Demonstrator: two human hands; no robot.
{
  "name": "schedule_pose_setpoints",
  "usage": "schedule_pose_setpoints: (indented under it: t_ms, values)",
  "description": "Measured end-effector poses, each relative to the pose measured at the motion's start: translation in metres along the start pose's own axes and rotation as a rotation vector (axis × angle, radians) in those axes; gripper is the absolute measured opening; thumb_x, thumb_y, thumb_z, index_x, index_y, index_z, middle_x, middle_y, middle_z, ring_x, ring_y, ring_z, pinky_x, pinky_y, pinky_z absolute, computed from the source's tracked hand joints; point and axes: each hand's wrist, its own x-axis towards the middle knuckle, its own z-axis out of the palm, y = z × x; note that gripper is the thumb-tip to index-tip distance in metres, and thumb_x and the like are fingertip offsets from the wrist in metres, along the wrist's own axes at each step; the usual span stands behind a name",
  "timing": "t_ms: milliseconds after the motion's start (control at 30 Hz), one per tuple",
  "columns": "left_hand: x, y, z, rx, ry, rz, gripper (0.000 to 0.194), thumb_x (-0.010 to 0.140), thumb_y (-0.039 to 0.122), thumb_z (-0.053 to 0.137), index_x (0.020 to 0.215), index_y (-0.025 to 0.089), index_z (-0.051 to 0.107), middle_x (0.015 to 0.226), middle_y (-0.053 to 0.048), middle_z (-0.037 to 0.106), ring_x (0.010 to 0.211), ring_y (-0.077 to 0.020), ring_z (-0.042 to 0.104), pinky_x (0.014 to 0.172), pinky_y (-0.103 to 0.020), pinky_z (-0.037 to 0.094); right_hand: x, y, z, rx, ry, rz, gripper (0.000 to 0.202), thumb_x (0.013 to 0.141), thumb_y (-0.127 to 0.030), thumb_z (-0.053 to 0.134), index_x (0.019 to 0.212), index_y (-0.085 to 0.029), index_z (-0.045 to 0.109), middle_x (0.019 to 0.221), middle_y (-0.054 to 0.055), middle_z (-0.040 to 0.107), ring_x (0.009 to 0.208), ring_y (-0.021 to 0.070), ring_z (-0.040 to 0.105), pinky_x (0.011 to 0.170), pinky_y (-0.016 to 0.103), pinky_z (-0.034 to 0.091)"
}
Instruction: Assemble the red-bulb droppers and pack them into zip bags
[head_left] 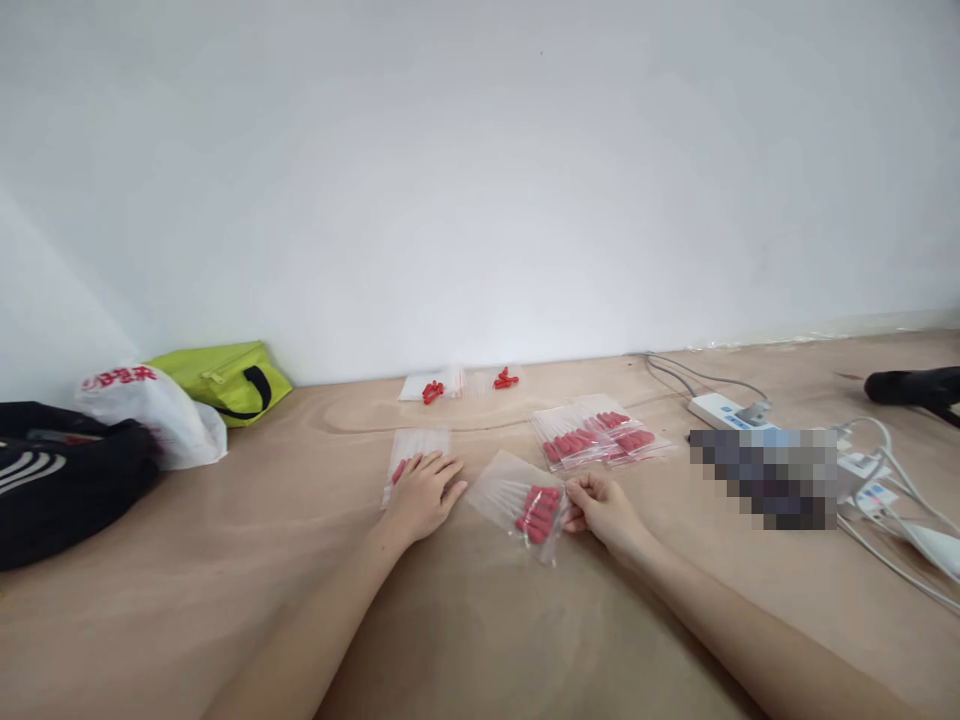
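My right hand (601,508) pinches the right edge of a clear plastic bag (501,486). Inside that bag lie several thin white sticks with thick red ends (538,512); their exact kind is hard to make out. Flat on another clear bag (421,441) rests my left hand (424,497), fingers stretched out and partly covering the red pieces in it. Beyond my right hand, several similar filled bags (577,442) overlap in a pile on the wooden surface (480,620).
Against the wall are clear bags with small red pieces (433,391) (505,378) on them. A black bag (67,500), a white plastic bag (176,425) and a lime-green bag (225,375) stand left. Power strips (724,410) and cables (896,470) lie right, beside a blurred-out patch.
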Motion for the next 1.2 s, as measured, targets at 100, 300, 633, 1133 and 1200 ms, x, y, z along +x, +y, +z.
schedule_pose_setpoints:
  t_ms: [100, 300, 633, 1133, 1200]
  values:
    - [-0.011, -0.005, 0.002, -0.021, 0.110, -0.032, 0.026, 0.084, 0.030, 0.043, 0.100, 0.021, 0.061, 0.107, -0.006, 0.062, 0.106, -0.0260, 0.051, 0.091, -0.048, 0.035, 0.005, 0.002, 0.025, 0.128, 0.101, 0.010, 0.014, 0.074, -0.019, 0.053, 0.071, -0.020, 0.040, 0.050, -0.006, 0.054, 0.048, 0.0104, 0.060, 0.049, 0.021, 0.052]
    - [-0.019, 0.015, 0.001, -0.220, 0.178, 0.060, 0.032, 0.080, 0.033, 0.050, 0.108, 0.017, 0.056, 0.112, -0.010, 0.057, 0.107, -0.0234, 0.051, 0.090, -0.039, 0.042, 0.026, 0.001, 0.057, 0.088, 0.014, 0.012, 0.020, 0.073, -0.004, 0.042, 0.080, -0.022, 0.035, 0.053, -0.009, 0.051, 0.049, 0.0086, 0.062, 0.051, 0.018, 0.052]
    - [-0.006, 0.037, 0.018, -0.271, 0.231, -0.003, 0.026, 0.080, 0.020, 0.048, 0.104, 0.015, 0.056, 0.105, -0.011, 0.061, 0.095, -0.0217, 0.058, 0.082, -0.036, 0.049, 0.032, -0.004, 0.033, -0.229, -0.206, -0.076, 0.015, 0.065, -0.008, 0.055, 0.079, -0.014, 0.052, 0.055, -0.007, 0.054, 0.034, 0.0040, 0.049, 0.032, 0.013, 0.038]
    - [0.008, 0.042, 0.016, -0.290, 0.220, -0.037, 0.004, 0.076, 0.014, 0.054, 0.079, 0.017, 0.055, 0.078, -0.003, 0.058, 0.076, -0.0181, 0.057, 0.067, -0.030, 0.048, 0.035, 0.002, 0.028, -0.650, -0.076, -0.482, 0.009, 0.066, -0.009, 0.052, 0.064, -0.017, 0.055, 0.059, -0.001, 0.053, 0.056, 0.0118, 0.052, 0.056, 0.022, 0.040]
    - [0.002, 0.038, 0.012, -0.293, 0.208, 0.014, 0.008, 0.076, 0.018, 0.056, 0.084, 0.017, 0.055, 0.083, -0.004, 0.059, 0.080, -0.0182, 0.057, 0.070, -0.030, 0.049, 0.035, 0.001, 0.026, -0.731, -0.069, -0.603, 0.012, 0.068, -0.007, 0.049, 0.064, -0.017, 0.055, 0.064, 0.000, 0.054, 0.061, 0.0124, 0.051, 0.059, 0.023, 0.040]
